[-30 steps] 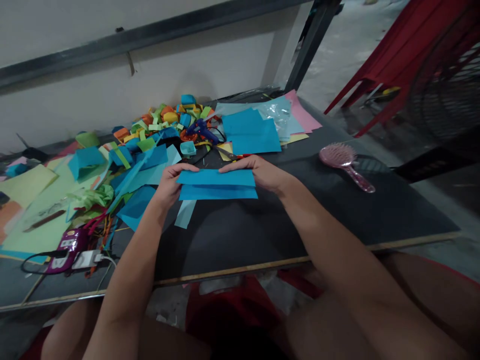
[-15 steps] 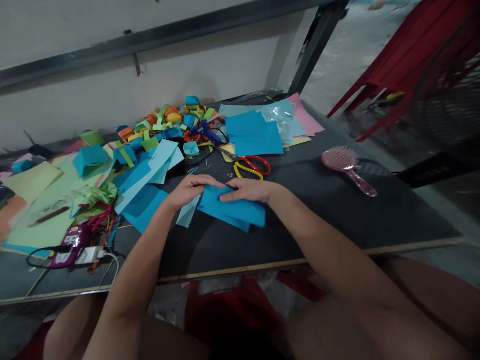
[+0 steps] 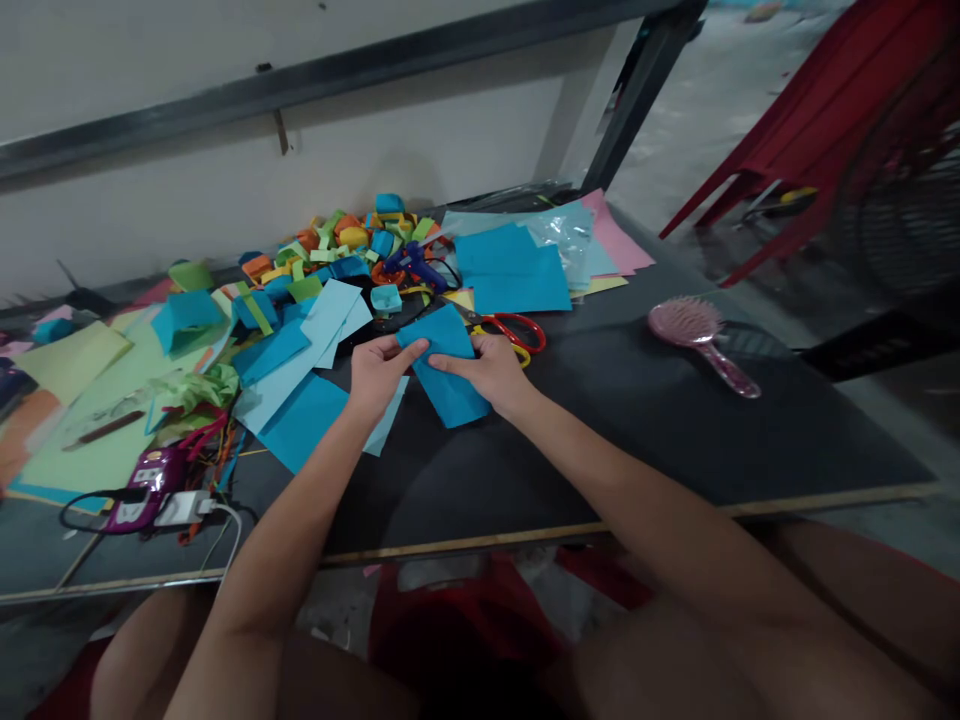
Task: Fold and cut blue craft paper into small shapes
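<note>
Between my two hands is a piece of blue paper [image 3: 452, 385], tilted and held just above the dark table. My left hand [image 3: 379, 375] pinches its left edge, thumb on top. On the right edge, my right hand [image 3: 491, 370] grips it the same way, the fingers tucked behind. Scissors [image 3: 517, 325] with one red and one yellow handle lie just beyond my right hand, partly covered by it. Light blue strips [image 3: 326, 320] and a darker blue sheet [image 3: 304, 420] rest left of my left hand.
Colourful folded paper pieces [image 3: 337, 245] are heaped at the back beside a blue glue gun [image 3: 414, 262]. Blue sheets [image 3: 517, 270] lie back right. A pink hairbrush [image 3: 701, 335] is at the right. A purple power strip [image 3: 146, 490] with cables sits front left.
The blue paper has been lifted and turned more upright, its top edge now farther from me. Both hands have shifted to grip its opposite side edges.
</note>
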The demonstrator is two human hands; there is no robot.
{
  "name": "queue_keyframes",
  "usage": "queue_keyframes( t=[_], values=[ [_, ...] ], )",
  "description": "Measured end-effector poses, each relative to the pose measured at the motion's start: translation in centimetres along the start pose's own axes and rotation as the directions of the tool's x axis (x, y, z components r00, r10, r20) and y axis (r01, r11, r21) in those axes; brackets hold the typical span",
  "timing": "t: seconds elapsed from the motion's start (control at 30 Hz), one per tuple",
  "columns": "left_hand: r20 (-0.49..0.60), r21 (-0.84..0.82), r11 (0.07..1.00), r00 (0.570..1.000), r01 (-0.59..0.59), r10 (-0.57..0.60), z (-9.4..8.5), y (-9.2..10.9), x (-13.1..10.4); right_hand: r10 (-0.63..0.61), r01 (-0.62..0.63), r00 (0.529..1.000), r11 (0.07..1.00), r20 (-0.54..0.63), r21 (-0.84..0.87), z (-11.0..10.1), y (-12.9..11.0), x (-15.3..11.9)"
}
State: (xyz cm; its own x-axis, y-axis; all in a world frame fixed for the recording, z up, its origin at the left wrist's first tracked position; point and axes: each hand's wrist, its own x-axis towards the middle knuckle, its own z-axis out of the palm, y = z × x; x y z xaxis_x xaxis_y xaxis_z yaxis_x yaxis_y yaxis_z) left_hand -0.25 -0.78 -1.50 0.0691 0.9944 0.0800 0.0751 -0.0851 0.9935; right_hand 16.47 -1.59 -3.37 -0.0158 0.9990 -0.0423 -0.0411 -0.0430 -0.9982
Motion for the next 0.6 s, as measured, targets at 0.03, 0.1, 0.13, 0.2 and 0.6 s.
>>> queue_keyframes(
  t=[0.03, 0.1, 0.13, 0.2, 0.6],
  values=[
    [-0.016, 0.008, 1.000, 1.000, -0.006, 0.007, 0.1, 0.0, -0.1, -0.016, 0.016, 1.000, 0.999, 0.000, -0.042, 0.1, -0.1, -0.1],
    [-0.031, 0.023, 1.000, 0.999, -0.017, 0.018, 0.1, -0.1, 0.0, -0.025, 0.027, 0.999, 0.996, 0.027, -0.082, 0.2, -0.2, -0.2],
    [-0.033, 0.030, 0.999, 0.999, -0.023, 0.024, 0.0, -0.2, 0.1, -0.019, 0.022, 0.999, 0.997, 0.041, -0.073, 0.2, -0.3, -0.3],
    [-0.024, 0.037, 0.999, 0.999, -0.031, 0.032, -0.4, -0.3, 0.3, -0.012, 0.013, 0.998, 1.000, 0.057, -0.021, 0.2, -0.5, -0.3],
    [0.082, 0.004, 1.000, 0.997, -0.014, 0.013, -0.7, 0.6, 0.2, -0.185, 0.183, 0.983, 0.979, -0.013, -0.085, -0.3, -0.5, 0.0]
  ],
)
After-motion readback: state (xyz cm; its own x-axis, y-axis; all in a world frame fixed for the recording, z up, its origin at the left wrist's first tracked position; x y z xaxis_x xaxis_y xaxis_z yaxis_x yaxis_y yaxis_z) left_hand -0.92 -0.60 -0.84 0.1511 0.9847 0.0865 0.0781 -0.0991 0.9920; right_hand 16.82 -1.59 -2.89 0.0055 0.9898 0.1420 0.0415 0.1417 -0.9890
